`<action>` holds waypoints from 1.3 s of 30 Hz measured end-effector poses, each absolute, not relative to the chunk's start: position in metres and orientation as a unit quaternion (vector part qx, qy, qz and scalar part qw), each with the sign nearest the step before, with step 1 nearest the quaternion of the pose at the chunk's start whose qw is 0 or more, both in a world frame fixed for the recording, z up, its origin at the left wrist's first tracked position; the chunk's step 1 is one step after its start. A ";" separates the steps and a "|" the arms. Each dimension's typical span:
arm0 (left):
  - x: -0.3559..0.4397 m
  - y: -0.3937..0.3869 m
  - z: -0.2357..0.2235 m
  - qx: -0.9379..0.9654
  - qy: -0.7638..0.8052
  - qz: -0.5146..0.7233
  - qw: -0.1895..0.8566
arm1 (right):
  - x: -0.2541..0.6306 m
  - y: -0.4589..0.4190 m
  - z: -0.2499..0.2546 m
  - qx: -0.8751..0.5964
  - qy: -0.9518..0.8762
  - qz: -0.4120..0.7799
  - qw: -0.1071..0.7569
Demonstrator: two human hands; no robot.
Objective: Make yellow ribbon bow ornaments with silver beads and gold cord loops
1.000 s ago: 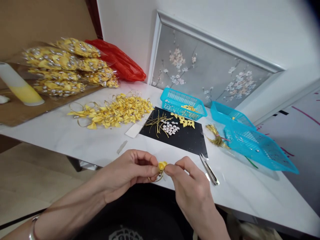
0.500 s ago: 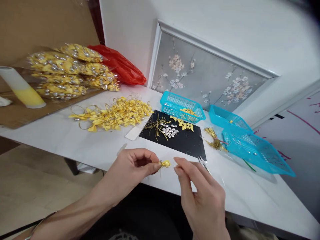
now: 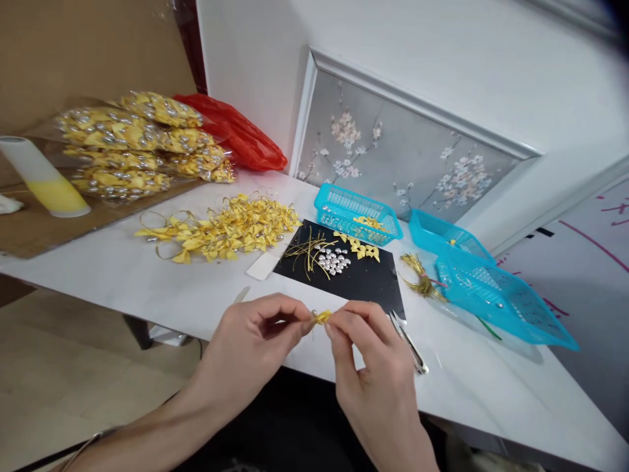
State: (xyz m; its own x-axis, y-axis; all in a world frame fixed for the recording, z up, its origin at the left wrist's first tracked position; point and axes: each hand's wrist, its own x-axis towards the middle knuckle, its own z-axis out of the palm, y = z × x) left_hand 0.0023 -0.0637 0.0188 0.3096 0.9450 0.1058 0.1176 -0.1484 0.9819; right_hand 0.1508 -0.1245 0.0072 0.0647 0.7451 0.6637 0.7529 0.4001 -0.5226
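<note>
Between my fingertips, just above the table's front edge, is a small yellow ribbon flower [image 3: 322, 318] with a silver bead. My left hand [image 3: 265, 331] pinches its beaded end. From the other side, my right hand [image 3: 368, 347] has thumb and forefinger pressed together at the yellow petals. On a black mat [image 3: 363, 283] beyond my hands lie silver beads [image 3: 334, 261], gold wire ties [image 3: 308, 252] and yellow petal pieces [image 3: 361, 247]. A pair of metal tweezers [image 3: 410, 344] rests on the table, right of my right hand.
A pile of yellow beaded flowers [image 3: 230, 229] lies left of the mat. Filled clear bags [image 3: 118, 144] and a red plastic bag [image 3: 236, 134] are behind it. Blue baskets [image 3: 356, 213] stand at the back and right, near a gold wire bundle [image 3: 421, 278].
My right hand has moved left, and its fingertips now meet the flower's petals. The tweezers show more fully. My left hand still pinches the flower.
</note>
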 end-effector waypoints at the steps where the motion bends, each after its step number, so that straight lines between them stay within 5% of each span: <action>1: 0.003 -0.065 0.019 0.639 0.417 0.430 0.483 | 0.149 -0.125 0.006 -0.543 -0.685 -0.012 0.486; 12: 0.003 -0.072 0.013 0.638 0.402 0.521 0.399 | 0.135 -0.125 0.001 -0.554 -0.563 0.232 0.568; 22: -0.002 -0.057 0.009 0.450 0.387 0.460 0.661 | 0.133 -0.116 -0.012 -0.584 -0.575 0.153 0.552; 31: -0.003 -0.056 0.006 0.375 0.363 0.439 0.731 | 0.142 -0.108 -0.014 -0.540 -0.466 0.392 0.580; 39: 0.000 -0.054 0.003 0.350 0.367 0.433 0.745 | 0.141 -0.103 -0.013 -0.563 -0.437 0.356 0.604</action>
State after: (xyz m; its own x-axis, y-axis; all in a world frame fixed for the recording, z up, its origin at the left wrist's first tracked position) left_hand -0.0004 -0.0544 0.0026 0.3551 0.9024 -0.2441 -0.3889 0.3801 0.8392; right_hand 0.1407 -0.1034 -0.0132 0.3647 0.9224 0.1274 0.0632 0.1120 -0.9917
